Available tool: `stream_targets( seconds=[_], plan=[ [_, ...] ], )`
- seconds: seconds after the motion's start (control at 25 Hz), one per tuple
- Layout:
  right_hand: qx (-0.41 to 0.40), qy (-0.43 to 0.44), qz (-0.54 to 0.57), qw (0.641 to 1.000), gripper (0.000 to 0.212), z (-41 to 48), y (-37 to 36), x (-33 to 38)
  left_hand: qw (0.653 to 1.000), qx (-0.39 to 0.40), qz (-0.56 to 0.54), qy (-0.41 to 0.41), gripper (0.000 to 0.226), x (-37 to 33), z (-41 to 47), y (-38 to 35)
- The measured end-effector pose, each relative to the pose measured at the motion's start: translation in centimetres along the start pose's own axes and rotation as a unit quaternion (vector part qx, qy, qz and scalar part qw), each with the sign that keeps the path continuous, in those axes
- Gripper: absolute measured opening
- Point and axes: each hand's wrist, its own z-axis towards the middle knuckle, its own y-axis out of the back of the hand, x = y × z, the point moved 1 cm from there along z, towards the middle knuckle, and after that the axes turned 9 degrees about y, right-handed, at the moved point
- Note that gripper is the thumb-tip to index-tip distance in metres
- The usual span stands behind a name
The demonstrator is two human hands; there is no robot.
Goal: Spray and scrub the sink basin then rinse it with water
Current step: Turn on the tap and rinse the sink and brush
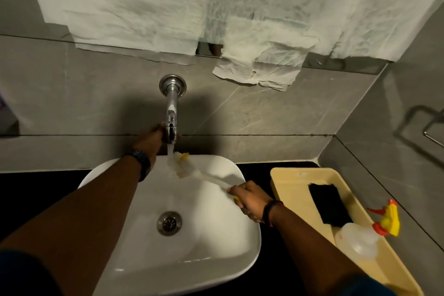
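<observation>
A white sink basin with a metal drain sits on a dark counter. A chrome tap sticks out of the wall above it, and water runs from its spout. My left hand grips the tap's end. My right hand holds the handle of a white scrub brush, whose bristle head with a yellow tip is under the stream at the basin's back rim. A clear spray bottle with a yellow and orange trigger lies in the tray at the right.
A beige tray on the counter to the right holds a black sponge and the bottle. White paper sheets cover the mirror above. Grey tiled walls close in behind and at the right.
</observation>
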Motion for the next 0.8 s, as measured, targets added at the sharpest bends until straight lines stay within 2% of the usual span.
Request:
stream_targets(
  seconds=[0.12,0.2,0.24,0.28,0.36,0.4,0.44,0.48,0.52,0.6,0.64,0.68,0.72,0.8],
  plan=[
    [0.024,-0.005,-0.007,1.0,0.051,-0.1,-0.6,0.7,0.995,-0.029,0.059,-0.069,0.015,-0.4,-1.2,1.0],
    [-0.006,0.045,-0.094,0.995,0.056,-0.2,-0.7,1.4,0.989,-0.015,0.098,-0.111,0.017,-1.1,-2.1,0.8],
    [-0.028,0.08,-0.197,0.977,0.058,-0.3,-0.6,1.8,0.986,-0.014,0.115,-0.118,0.022,-1.4,-2.3,0.7],
    [-0.047,0.114,-0.313,0.942,0.06,-0.5,-0.6,2.1,0.985,-0.016,0.129,-0.116,0.026,-1.7,-2.4,0.5],
    [-0.096,0.182,-0.481,0.852,0.063,-0.7,-0.6,2.7,0.984,-0.023,0.148,-0.099,0.03,-2.0,-2.6,0.5],
    [-0.112,0.212,-0.522,0.819,0.062,-0.7,-0.8,3.0,0.984,-0.026,0.152,-0.09,0.03,-2.1,-2.6,0.6],
    [-0.123,0.23,-0.54,0.801,0.061,-0.7,-1.0,3.3,0.984,-0.027,0.157,-0.08,0.03,-2.2,-2.6,0.7],
    [-0.126,0.227,-0.542,0.8,0.061,-0.7,-1.1,3.6,0.984,-0.025,0.161,-0.072,0.029,-2.2,-2.7,0.7],
    [-0.127,0.206,-0.521,0.818,0.061,-0.6,-1.2,4.0,0.984,-0.025,0.166,-0.066,0.028,-2.3,-2.7,0.7],
    [-0.102,0.125,-0.409,0.898,0.061,-0.5,-1.5,4.7,0.983,-0.031,0.171,-0.065,0.029,-2.5,-2.8,0.7],
    [-0.079,0.07,-0.301,0.948,0.059,-0.3,-1.7,4.9,0.983,-0.035,0.17,-0.065,0.031,-2.5,-2.8,0.6],
    [-0.057,0.01,-0.181,0.982,0.056,-0.2,-1.7,4.9,0.983,-0.038,0.168,-0.066,0.032,-2.5,-2.8,0.6],
    [-0.028,-0.057,-0.087,0.994,0.056,-0.4,-1.7,4.8,0.983,-0.038,0.167,-0.067,0.032,-2.5,-2.8,0.5],
    [0.035,-0.159,-0.008,0.987,0.058,-0.9,-1.3,4.6,0.983,-0.037,0.166,-0.071,0.03,-2.4,-3.0,0.4]
  ],
)
